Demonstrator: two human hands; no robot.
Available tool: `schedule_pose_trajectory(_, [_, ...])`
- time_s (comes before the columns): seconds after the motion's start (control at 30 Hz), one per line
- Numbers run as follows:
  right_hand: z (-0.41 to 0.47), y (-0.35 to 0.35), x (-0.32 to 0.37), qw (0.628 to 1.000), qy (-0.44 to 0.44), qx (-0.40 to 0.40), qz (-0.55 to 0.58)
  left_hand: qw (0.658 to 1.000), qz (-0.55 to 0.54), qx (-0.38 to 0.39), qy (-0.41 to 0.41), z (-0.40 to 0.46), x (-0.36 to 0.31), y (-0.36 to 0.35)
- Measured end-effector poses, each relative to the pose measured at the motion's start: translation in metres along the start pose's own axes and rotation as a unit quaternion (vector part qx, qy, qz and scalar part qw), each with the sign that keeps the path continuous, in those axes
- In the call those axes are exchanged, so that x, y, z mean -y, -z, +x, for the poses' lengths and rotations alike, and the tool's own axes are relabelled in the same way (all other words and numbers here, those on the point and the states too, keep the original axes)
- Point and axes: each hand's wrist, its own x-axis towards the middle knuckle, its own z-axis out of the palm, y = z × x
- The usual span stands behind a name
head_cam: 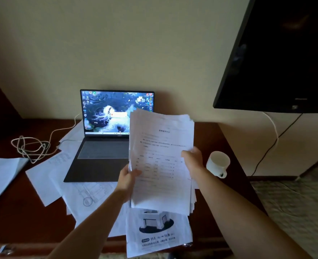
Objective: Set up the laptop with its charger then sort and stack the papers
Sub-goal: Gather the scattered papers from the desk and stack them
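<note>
Both hands, the left hand (129, 176) and right hand (192, 161), gripped the thick sheaf of white printed papers (161, 159) by its side edges above the dark wooden desk (14, 227); light, floppy, prone to slide apart, I judged.

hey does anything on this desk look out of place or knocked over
Yes. The white mug right of the held paper stack lies tipped on its side. Loose sheets are strewn askew under the laptop.
</note>
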Motion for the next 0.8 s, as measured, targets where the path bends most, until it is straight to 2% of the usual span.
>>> schedule_pose_trajectory(0.13, [-0.002, -0.006, 0.013, 0.994, 0.095, -0.048, 0.033, 0.995, 0.060, -0.030, -0.068, 0.003, -0.011, -0.002])
schedule_pose_trajectory(0.27, [-0.013, -0.005, 0.001, 0.993, 0.120, -0.015, -0.005, 0.993, 0.042, -0.055, -0.097, 0.002, -0.016, -0.003])
schedule_pose_trajectory(0.5, [-0.038, -0.004, 0.010, 0.974, 0.209, -0.078, 0.040, 0.984, 0.009, -0.097, -0.146, -0.006, -0.031, -0.019])
schedule_pose_trajectory(0.63, [-0.050, -0.007, 0.025, 0.960, 0.226, -0.139, 0.088, 0.978, 0.004, -0.105, -0.183, -0.019, -0.038, -0.028])
schedule_pose_trajectory(0.8, [-0.049, -0.001, 0.049, 0.955, 0.185, -0.191, 0.134, 0.969, 0.007, -0.104, -0.222, -0.030, -0.039, -0.026])
